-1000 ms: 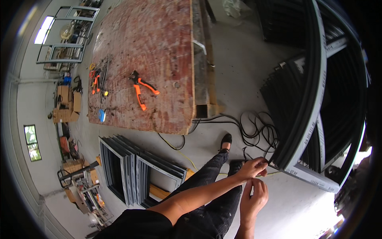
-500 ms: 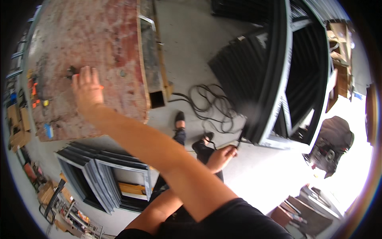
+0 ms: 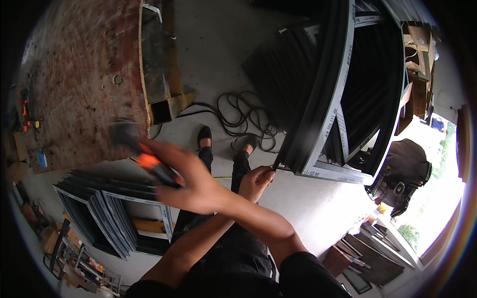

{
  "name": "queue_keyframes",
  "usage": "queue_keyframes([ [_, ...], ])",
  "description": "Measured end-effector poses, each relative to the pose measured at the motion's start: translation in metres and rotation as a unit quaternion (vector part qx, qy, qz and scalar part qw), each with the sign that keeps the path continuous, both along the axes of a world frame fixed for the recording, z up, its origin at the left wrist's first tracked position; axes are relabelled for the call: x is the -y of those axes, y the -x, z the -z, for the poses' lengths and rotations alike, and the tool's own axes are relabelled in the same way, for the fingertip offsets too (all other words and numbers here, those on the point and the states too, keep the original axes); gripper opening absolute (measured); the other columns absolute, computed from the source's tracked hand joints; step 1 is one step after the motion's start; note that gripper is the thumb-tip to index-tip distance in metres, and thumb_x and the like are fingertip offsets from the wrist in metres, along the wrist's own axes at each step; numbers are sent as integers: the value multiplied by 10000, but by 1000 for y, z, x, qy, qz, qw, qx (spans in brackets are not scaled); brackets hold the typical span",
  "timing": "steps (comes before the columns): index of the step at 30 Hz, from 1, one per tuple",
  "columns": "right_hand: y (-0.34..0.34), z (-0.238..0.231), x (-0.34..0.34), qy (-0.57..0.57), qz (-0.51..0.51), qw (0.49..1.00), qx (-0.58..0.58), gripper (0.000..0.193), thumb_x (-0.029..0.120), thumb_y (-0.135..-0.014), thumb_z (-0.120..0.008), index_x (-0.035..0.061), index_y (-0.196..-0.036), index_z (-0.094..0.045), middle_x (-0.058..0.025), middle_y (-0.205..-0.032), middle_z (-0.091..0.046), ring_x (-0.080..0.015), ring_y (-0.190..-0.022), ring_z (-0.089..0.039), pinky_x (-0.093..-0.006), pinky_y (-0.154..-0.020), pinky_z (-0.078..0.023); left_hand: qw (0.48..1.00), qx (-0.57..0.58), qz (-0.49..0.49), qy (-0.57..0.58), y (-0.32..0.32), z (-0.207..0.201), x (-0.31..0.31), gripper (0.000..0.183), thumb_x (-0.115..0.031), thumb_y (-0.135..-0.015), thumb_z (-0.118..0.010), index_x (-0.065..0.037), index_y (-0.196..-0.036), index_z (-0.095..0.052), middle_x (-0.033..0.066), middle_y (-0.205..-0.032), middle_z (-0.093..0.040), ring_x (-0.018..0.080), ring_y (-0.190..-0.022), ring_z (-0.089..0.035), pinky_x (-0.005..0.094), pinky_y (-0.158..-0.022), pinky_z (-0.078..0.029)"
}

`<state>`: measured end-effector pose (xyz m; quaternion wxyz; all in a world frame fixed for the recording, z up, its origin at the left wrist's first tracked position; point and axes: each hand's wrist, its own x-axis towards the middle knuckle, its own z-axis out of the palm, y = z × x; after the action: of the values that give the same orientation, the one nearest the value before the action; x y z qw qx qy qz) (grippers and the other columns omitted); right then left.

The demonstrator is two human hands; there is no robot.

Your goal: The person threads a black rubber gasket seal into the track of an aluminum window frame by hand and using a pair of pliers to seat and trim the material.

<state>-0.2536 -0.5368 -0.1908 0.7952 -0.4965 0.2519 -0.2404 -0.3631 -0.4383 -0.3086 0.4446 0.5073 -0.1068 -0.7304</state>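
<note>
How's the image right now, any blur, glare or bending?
Head view: the pliers in the right hand are blurred, while the left hand looks sharper; head view: daylight at the opening is largely washed out to white; head view: the large frame bows, and the picture's corners go black.

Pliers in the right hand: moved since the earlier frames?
Yes: the pliers lay on the red tabletop; the right hand now holds them near that tabletop's corner, toward the person.

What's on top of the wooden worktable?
An orange-handled tool, a small yellow piece and a blue piece lie on the worktable. The pliers in the right hand hide part of it.
</note>
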Motion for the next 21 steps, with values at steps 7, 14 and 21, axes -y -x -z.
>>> queue_keyframes([
  [7,213,1,-68,-391,-17,917,-83,523,114,-823,-647,-3,-1303,-475,-88,-1070,-584,-143,-997,-544,-279,-848,-439,996,31,-45,-65,24,16,-16,291,-262,-907,-645,-27,-1073,-603,99,-997,-671,170,-845,-650,296,-762,-549],
  [14,290,-10,-77,-230,-2,961,-151,586,86,-851,-579,-9,-1396,-382,-74,-997,-553,-154,-863,-535,-287,-782,-451,991,129,3,-28,28,-27,18,246,-251,-942,-562,-13,-937,-624,13,-711,-517,94,-672,-474,242,-646,-391],
  [21,314,11,-74,23,0,943,-332,551,93,-752,-629,29,-1283,-497,-187,-1027,-615,-346,-951,-603,-405,-827,-490,980,160,-48,-104,20,-33,22,167,-221,-891,-615,-54,-900,-621,-27,-706,-495,77,-648,-443,253,-610,-354],
])
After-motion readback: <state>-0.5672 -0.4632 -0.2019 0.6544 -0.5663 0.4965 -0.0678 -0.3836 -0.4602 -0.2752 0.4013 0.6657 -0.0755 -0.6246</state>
